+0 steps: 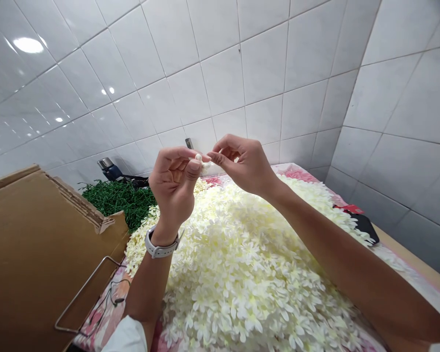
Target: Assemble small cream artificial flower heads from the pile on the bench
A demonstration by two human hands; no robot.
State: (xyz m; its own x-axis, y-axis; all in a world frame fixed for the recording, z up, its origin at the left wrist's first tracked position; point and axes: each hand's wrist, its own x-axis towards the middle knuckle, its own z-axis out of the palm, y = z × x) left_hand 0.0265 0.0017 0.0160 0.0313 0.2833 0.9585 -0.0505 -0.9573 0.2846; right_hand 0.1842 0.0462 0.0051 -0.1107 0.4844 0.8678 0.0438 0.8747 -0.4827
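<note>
My left hand (174,183) is raised above the pile, thumb and forefinger pinched on a small cream flower bud (198,157). Close beside it, my right hand (242,161) has its thumb and forefinger pressed together, the tips almost meeting my left fingertips. What those right fingers hold, if anything, is too small to make out. Some pale, blurred material shows just below the fingertips. Under both hands spreads a large heap of white artificial flowers (234,264) with pale yellow centres.
At the left stands a cardboard box (44,254) beside a bent metal wire frame (82,293). Green artificial stems (119,203) lie behind it, near a dark bottle (110,168). A black phone-like object (366,227) rests at the right edge. White tiled walls close off the back and right.
</note>
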